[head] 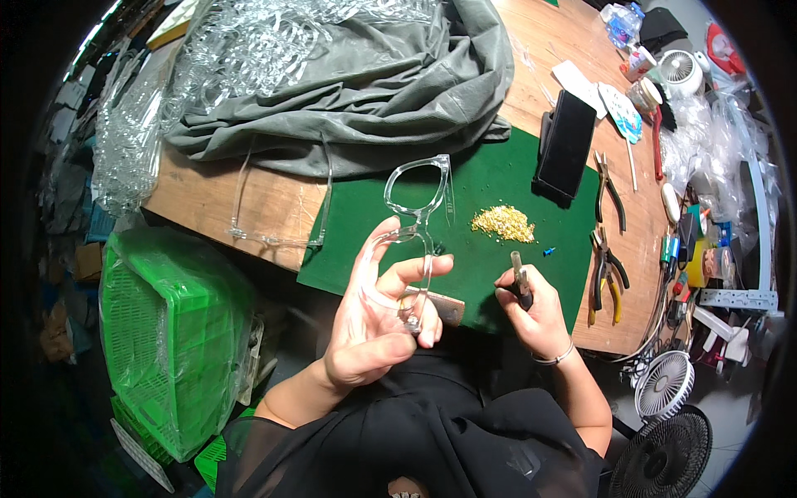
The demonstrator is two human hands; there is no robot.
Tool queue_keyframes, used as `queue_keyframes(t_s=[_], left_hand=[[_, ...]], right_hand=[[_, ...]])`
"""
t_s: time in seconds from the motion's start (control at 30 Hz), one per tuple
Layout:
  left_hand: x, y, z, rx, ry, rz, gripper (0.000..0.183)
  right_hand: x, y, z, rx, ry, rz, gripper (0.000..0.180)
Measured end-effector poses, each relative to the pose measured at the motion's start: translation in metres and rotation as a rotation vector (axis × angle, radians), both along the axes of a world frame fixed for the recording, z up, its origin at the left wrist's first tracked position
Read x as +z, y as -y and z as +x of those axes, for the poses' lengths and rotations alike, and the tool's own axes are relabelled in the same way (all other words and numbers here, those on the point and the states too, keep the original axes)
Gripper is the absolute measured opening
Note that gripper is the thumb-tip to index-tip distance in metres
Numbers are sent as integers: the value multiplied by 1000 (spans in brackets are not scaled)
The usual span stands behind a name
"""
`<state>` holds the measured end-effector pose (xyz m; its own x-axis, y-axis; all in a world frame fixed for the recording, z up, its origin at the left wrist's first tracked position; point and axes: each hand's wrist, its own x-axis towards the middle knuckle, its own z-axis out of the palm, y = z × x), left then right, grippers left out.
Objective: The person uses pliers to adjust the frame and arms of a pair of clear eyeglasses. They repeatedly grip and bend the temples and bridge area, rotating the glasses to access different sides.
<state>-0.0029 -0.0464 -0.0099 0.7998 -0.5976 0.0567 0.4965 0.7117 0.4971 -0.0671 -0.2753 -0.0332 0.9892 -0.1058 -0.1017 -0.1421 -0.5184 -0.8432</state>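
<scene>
My left hand point(380, 311) holds a clear plastic eyeglass frame point(425, 215) by one rim, upright over the near edge of a green mat point(373, 261). In my right hand point(537, 311) is a small tool point(520, 274) with a pale, partly clear end; its exact kind cannot be told. A pile of small gold-coloured metal parts point(503, 224) lies on the mat beyond my right hand, with a small blue item point(548, 251) beside it. Another clear eyeglass frame point(274, 239) rests at the table's left front edge. A brown perforated strip point(449, 309) lies behind my left fingers.
Grey cloth point(373, 118) bears a heap of clear frames point(249, 56). A black phone point(565, 146) lies at the mat's right back. Pliers point(609, 193) and another plier-like pair point(604, 274) lie right. Green plastic crates point(180, 336) stand left; fans point(663, 386) stand right.
</scene>
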Motion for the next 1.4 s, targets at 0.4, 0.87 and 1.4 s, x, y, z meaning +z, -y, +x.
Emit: queue_keyframes(t_s=[0.4, 0.87, 1.4], left_hand=[[17, -15, -8, 19, 118, 342, 91], [6, -29, -7, -312, -233, 76, 30], [11, -3, -22, -358, -75, 493, 49]], right_hand=[[-18, -7, 37, 271, 151, -757, 48], [-30, 10, 59, 38, 36, -493, 10], [-30, 9, 46, 25, 157, -470, 14]])
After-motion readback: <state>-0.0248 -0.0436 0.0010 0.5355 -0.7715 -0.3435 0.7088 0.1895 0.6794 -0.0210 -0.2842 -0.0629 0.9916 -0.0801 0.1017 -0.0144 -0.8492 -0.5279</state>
